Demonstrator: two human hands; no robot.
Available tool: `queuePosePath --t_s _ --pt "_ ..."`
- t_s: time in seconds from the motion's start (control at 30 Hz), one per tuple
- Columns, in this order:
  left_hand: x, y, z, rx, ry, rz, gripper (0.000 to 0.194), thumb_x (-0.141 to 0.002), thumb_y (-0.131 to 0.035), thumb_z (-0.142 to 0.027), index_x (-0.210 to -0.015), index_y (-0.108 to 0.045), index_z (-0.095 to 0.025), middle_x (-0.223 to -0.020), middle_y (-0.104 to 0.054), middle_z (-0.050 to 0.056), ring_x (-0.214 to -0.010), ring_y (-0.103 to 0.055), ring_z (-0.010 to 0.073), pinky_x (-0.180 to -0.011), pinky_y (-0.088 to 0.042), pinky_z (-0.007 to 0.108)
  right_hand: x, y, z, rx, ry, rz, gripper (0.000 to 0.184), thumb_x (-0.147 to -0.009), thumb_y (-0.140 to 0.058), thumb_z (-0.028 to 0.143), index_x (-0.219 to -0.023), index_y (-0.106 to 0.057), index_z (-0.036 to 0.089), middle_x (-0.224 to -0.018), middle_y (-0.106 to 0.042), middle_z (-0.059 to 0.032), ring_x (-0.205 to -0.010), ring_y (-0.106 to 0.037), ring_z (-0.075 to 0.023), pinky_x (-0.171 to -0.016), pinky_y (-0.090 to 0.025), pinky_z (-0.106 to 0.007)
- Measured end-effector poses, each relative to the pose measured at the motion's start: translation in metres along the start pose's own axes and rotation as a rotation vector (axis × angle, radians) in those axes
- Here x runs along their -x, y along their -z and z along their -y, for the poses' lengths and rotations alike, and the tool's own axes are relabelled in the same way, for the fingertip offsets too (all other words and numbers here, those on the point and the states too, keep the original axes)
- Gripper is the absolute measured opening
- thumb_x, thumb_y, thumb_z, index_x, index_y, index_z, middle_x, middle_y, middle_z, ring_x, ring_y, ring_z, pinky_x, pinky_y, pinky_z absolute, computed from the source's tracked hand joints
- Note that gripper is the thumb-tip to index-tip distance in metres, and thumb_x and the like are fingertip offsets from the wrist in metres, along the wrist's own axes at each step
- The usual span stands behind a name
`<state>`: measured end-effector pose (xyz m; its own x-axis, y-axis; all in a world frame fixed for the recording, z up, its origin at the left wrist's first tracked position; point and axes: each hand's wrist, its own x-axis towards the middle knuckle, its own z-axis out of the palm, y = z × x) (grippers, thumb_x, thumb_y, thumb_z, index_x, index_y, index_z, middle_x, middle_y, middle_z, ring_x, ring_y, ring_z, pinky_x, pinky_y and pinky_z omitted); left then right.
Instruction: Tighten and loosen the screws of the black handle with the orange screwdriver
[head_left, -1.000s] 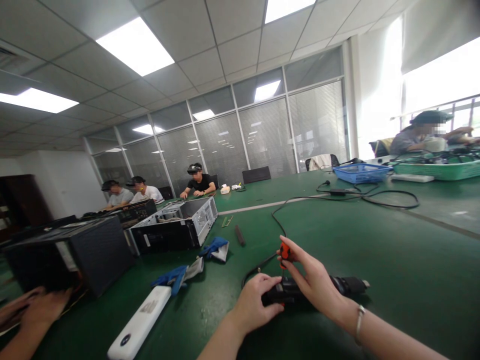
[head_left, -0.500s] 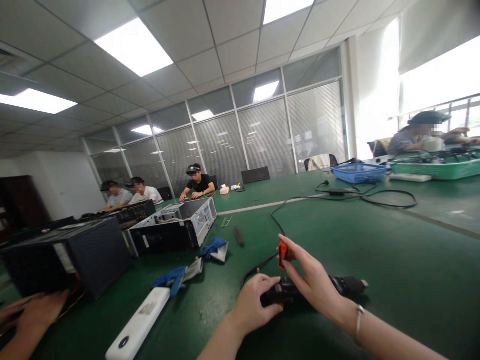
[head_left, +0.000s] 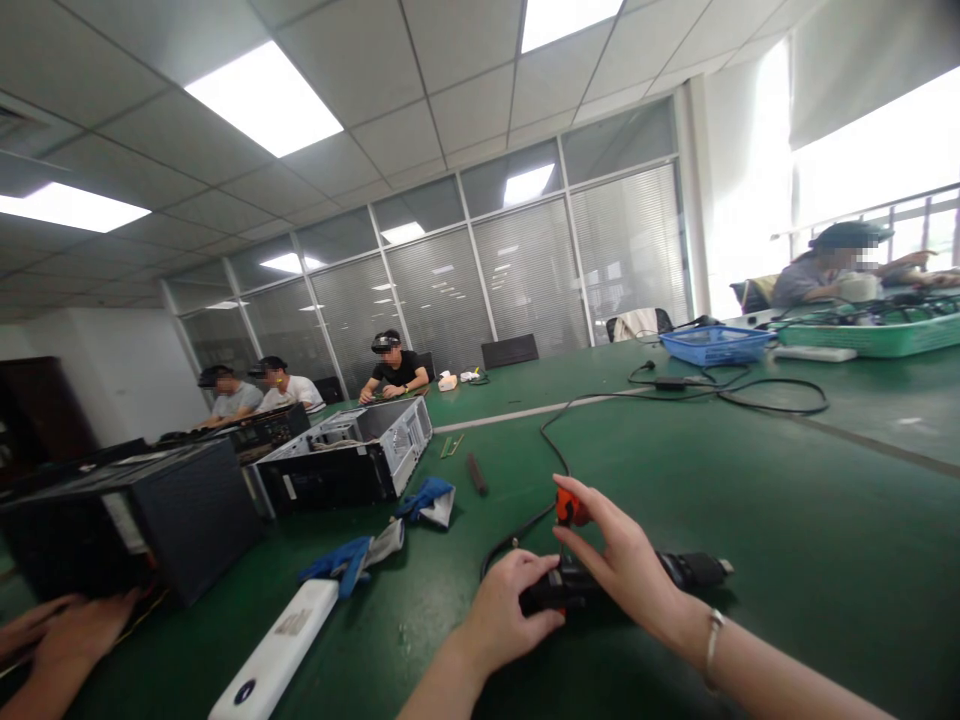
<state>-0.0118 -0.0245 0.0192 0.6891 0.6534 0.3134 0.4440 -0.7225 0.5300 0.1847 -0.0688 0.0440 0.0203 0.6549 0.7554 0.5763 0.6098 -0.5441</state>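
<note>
A black power tool [head_left: 679, 572] lies on the green table [head_left: 787, 500] in front of me. My left hand [head_left: 504, 610] is closed on its left end. My right hand [head_left: 626, 570] reaches over its middle and pinches a small orange part [head_left: 567, 508] that stands up above the tool. A black cable [head_left: 551, 450] runs from the tool toward the far side of the table.
Left of my hands lie a white power strip [head_left: 274, 655] and two blue-and-white gloves [head_left: 352, 555]. Open computer cases [head_left: 352, 460] stand behind them, with another person's hands [head_left: 52, 640] at the near one. Blue [head_left: 712, 345] and green baskets [head_left: 870, 335] sit far right; other people sit around.
The view has drifted slightly; my hands keep the same hold on the tool and the orange part. The other person's hands at the left have moved lower.
</note>
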Motion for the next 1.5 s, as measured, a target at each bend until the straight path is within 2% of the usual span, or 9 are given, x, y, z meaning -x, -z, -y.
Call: queuePosePath --t_s 0.23,0.4,0.57,0.73,0.93,1.03,1.17,1.37,1.5 --pt "0.001 -0.001 0.001 0.003 -0.008 -0.006 0.063 -0.068 -0.078 -0.023 -0.127 -0.057 -0.028 -0.115 -0.061 0.005 -0.102 -0.058 0.0216 -0.096 -0.044 0.032 -0.001 0.000 0.001 -0.022 -0.005 0.027 0.054 -0.092 -0.044 0.023 -0.143 -0.028 0.028 -0.114 -0.059 -0.0051 -0.099 -0.059 -0.0179 -0.089 -0.050 -0.032" --pt "0.000 -0.001 0.001 -0.009 -0.021 -0.002 0.063 -0.068 -0.078 -0.023 -0.127 -0.057 -0.026 -0.117 -0.061 0.005 -0.105 -0.058 0.0216 -0.098 -0.043 0.032 -0.001 0.001 -0.004 0.017 -0.037 0.008 0.052 -0.090 -0.049 0.023 -0.140 -0.034 0.028 -0.105 -0.061 -0.0043 -0.090 -0.061 -0.0183 -0.083 -0.051 -0.033" --pt "0.000 -0.004 0.006 -0.043 0.005 -0.029 0.070 -0.065 -0.080 -0.028 -0.130 -0.054 -0.020 -0.120 -0.061 0.008 -0.108 -0.058 0.0245 -0.102 -0.041 0.037 0.000 0.001 -0.002 -0.055 -0.022 0.064 0.055 -0.092 -0.044 0.022 -0.144 -0.028 0.028 -0.113 -0.061 -0.0056 -0.100 -0.060 -0.0183 -0.090 -0.049 -0.033" --pt "0.000 -0.004 0.009 -0.044 0.013 -0.041 0.070 -0.066 -0.080 -0.030 -0.130 -0.054 -0.020 -0.120 -0.062 0.009 -0.108 -0.058 0.0255 -0.101 -0.042 0.037 -0.001 0.002 -0.002 0.016 -0.013 0.001 0.052 -0.089 -0.051 0.026 -0.139 -0.036 0.028 -0.107 -0.062 -0.0047 -0.092 -0.062 -0.0184 -0.084 -0.052 -0.033" --pt "-0.003 -0.006 0.013 0.057 0.129 -0.061 0.089 -0.054 -0.087 -0.031 -0.134 -0.050 -0.020 -0.114 -0.066 0.007 -0.104 -0.061 0.0267 -0.098 -0.045 0.038 0.001 0.003 0.000 -0.013 -0.004 0.047 0.054 -0.093 -0.041 0.025 -0.145 -0.026 0.024 -0.110 -0.063 -0.0075 -0.099 -0.063 -0.0185 -0.088 -0.052 -0.034" --pt "-0.004 -0.005 0.015 0.118 0.154 -0.052 0.095 -0.049 -0.089 -0.035 -0.134 -0.049 -0.021 -0.112 -0.068 0.006 -0.101 -0.063 0.0259 -0.095 -0.048 0.037 0.002 0.002 -0.001 0.009 -0.003 0.033 0.057 -0.092 -0.045 0.028 -0.145 -0.026 0.023 -0.115 -0.061 -0.0086 -0.102 -0.062 -0.0199 -0.090 -0.051 -0.036" --pt "-0.005 0.001 0.015 0.093 0.154 -0.038 0.090 -0.047 -0.089 -0.040 -0.129 -0.056 -0.021 -0.110 -0.069 0.006 -0.099 -0.064 0.0261 -0.091 -0.049 0.036 0.002 0.001 -0.006 0.025 -0.013 -0.006 0.054 -0.090 -0.049 0.028 -0.142 -0.032 0.024 -0.110 -0.063 -0.0079 -0.097 -0.064 -0.0202 -0.087 -0.053 -0.036" --pt "-0.005 0.007 0.013 0.009 0.130 0.005 0.065 -0.050 -0.088 -0.039 -0.109 -0.069 -0.021 -0.102 -0.070 0.005 -0.092 -0.064 0.0250 -0.083 -0.048 0.032 0.002 0.002 -0.002 -0.092 -0.064 0.052 0.056 -0.094 -0.041 0.025 -0.146 -0.022 0.023 -0.112 -0.064 -0.0087 -0.098 -0.064 -0.0182 -0.090 -0.052 -0.037" --pt "-0.006 0.006 0.013 0.001 0.139 0.005 0.061 -0.051 -0.088 -0.037 -0.107 -0.070 -0.020 -0.098 -0.070 0.004 -0.088 -0.063 0.0235 -0.078 -0.047 0.030 0.002 0.002 0.002 -0.146 -0.061 -0.063 0.055 -0.093 -0.047 0.028 -0.144 -0.027 0.022 -0.111 -0.064 -0.0091 -0.101 -0.063 -0.0194 -0.093 -0.051 -0.039"
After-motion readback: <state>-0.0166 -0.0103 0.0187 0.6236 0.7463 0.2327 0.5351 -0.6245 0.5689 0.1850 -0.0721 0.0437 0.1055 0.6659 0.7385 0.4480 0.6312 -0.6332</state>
